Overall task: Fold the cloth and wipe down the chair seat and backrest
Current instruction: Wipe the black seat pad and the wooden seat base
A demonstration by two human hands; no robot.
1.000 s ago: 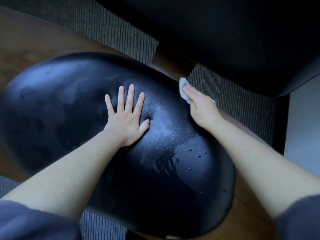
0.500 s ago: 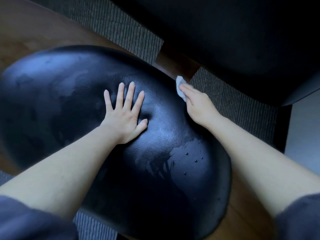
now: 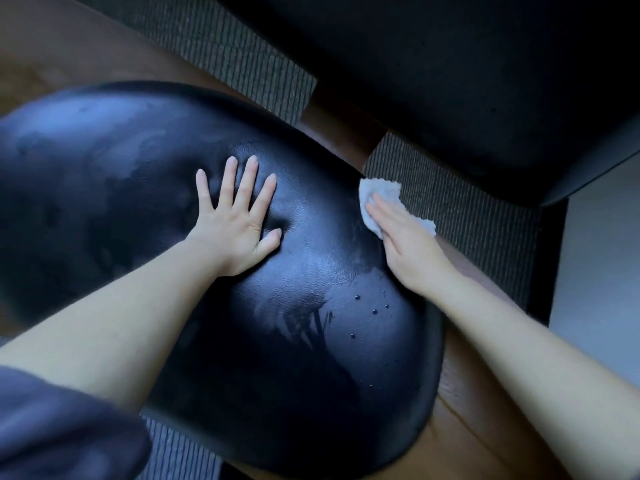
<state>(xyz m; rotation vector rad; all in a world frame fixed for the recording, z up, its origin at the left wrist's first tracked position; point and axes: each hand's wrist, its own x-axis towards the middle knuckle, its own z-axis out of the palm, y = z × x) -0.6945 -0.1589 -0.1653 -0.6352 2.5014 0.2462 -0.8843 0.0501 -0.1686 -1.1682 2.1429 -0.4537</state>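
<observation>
A black leather chair seat [image 3: 145,188] fills the middle of the view, with wet streaks and a few droplets near its right side. My left hand [image 3: 239,220] lies flat on the seat, fingers spread, holding nothing. My right hand [image 3: 405,244] presses a small white cloth [image 3: 379,190] against the seat's right edge; the cloth shows past my fingertips and beside my hand, the rest hidden under the palm.
A large dark piece of furniture [image 3: 450,74] stands close behind the chair at the upper right. Under the chair lie a grey ribbed rug [image 3: 467,209] and brown wooden floor [image 3: 52,53]. A pale surface [image 3: 602,271] runs along the far right.
My right hand has slid the cloth a little back along the seat's right edge, and more of the cloth now shows. My left hand has stayed flat on the seat.
</observation>
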